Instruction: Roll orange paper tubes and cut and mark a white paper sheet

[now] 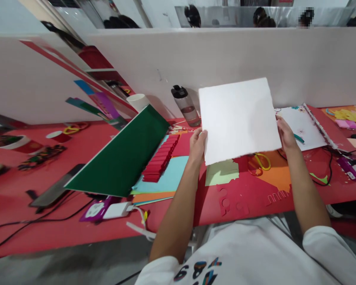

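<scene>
A square white board (240, 120) is held up and tilted above the red table, its blank face toward me. My left hand (198, 144) grips its left edge near the lower corner, the thumb on the front. On the opposite edge, my right hand (285, 132) is closed around the side, with most fingers hidden behind. Below the board lie a pale green paper piece (222, 173), scissors with a yellow handle (264, 161), and orange paper (274, 176). Red cut-out paper shapes (225, 202) rest near the table's front edge.
Left of my arms, a green board (121, 154) leans beside folded red paper (161, 158) on light blue sheets (178, 170). A water bottle (186, 106) stands by the white partition (154, 51). Cables and a white adapter (117, 209) lie front left. A decorated white sheet (302, 128) lies right.
</scene>
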A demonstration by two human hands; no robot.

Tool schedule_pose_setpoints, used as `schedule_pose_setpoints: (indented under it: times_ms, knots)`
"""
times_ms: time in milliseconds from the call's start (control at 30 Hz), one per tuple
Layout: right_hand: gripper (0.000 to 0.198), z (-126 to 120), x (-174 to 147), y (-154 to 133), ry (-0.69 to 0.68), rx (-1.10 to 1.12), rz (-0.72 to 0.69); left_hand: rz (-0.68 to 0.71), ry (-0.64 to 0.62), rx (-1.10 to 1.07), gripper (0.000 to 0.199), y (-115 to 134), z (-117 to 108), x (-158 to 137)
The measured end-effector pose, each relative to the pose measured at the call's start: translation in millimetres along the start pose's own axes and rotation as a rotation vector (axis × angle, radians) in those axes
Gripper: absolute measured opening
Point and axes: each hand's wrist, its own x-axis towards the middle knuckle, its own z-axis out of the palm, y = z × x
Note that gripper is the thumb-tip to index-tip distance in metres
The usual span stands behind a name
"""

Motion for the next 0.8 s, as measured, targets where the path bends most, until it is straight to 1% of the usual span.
schedule_pose_setpoints:
  times_ms: [100, 167, 233, 300, 333, 400, 467, 500, 567, 633, 700, 733, 767, 800]
  knots:
    - [0.061, -5.8, -0.5, -4.1, -0.099, 0.062, 0.116, 0.066, 0.145, -0.022, 0.045, -2.7, 2.1, 3.8]
    - [0.069, -4.4, -3.5, -7.1, -0.171, 0.093, 0.178, 0.054, 0.168, -0.045, 0.047, -4.8, 5.5, 3.4]
    - [0.074, 2.6, -7.0, -7.1, -0.213, 0.111, 0.202, 0.017, 0.098, -0.069, 0.051, -6.9, 12.1, -1.2]
    - [0.069, 12.7, -8.5, -3.0, -0.204, 0.114, 0.199, -0.014, -0.042, -0.085, 0.056, -8.6, 21.2, -9.1]
    - [0.065, 17.4, -8.0, 0.1, -0.169, 0.114, 0.172, -0.024, -0.122, -0.083, 0.057, -8.9, 25.6, -13.2]
    - [0.057, 22.8, -3.9, 6.1, -0.055, 0.114, 0.065, -0.042, -0.27, -0.048, 0.055, -7.7, 31.4, -19.6]
    - [0.053, 19.6, 3.4, 9.2, 0.082, 0.12, -0.072, -0.013, -0.384, 0.024, 0.05, -4.0, 29.7, -21.7]
    - [0.051, 14.3, 7.6, 9.0, 0.15, 0.122, -0.136, 0.03, -0.419, 0.083, 0.047, -1.6, 25.6, -20.8]
    - [0.043, -2.7, 15.7, 5.8, 0.273, 0.12, -0.245, 0.148, -0.453, 0.279, 0.044, 2.6, 12.4, -16.5]
    - [0.032, -25.0, 22.2, 0.6, 0.357, 0.123, -0.326, 0.242, -0.459, 0.581, 0.043, 4.5, -3.1, -10.5]
    - [0.019, -48.3, 26.9, -4.1, 0.41, 0.154, -0.378, 0.271, -0.501, 0.849, 0.042, 3.7, -15.5, -5.0]
    - [0.014, -59.1, 28.8, -5.8, 0.476, 0.163, -0.403, 0.274, -0.526, 0.935, 0.042, 2.8, -19.7, -2.8]
    - [0.013, -69.0, 30.4, -7.0, 0.549, 0.166, -0.402, 0.277, -0.544, 0.989, 0.04, 1.7, -22.4, -1.1]
    - [0.014, -77.7, 31.8, -7.7, 0.584, 0.178, -0.377, 0.283, -0.55, 1.018, 0.039, 0.7, -24.1, 0.2]
